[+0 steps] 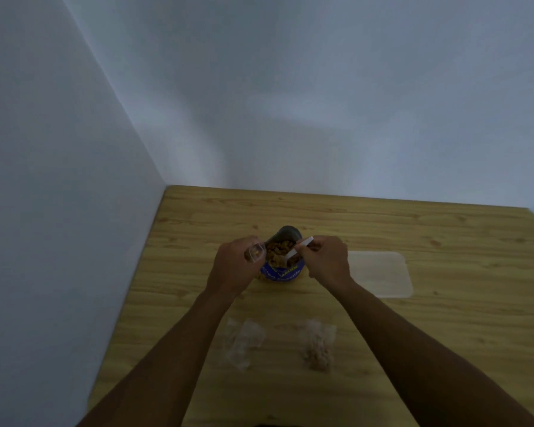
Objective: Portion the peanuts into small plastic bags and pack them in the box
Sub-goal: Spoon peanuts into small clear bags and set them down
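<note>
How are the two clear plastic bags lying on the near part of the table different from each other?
The left bag looks empty, crumpled and see-through to the wood; the right bag holds a tan clump of peanuts at its near end. The left bag spreads wider; the right bag bunches round its load. Both are small, clear, and lie on the table.

Plain indoor room, likely a home: bare pale walls [290, 87] meet in a corner beyond and left of the left hand [232, 266], with a wood-grain table [444, 229] pushed against them. A clear plastic food box [379, 274] lies just right of the right hand [327, 260].
</note>
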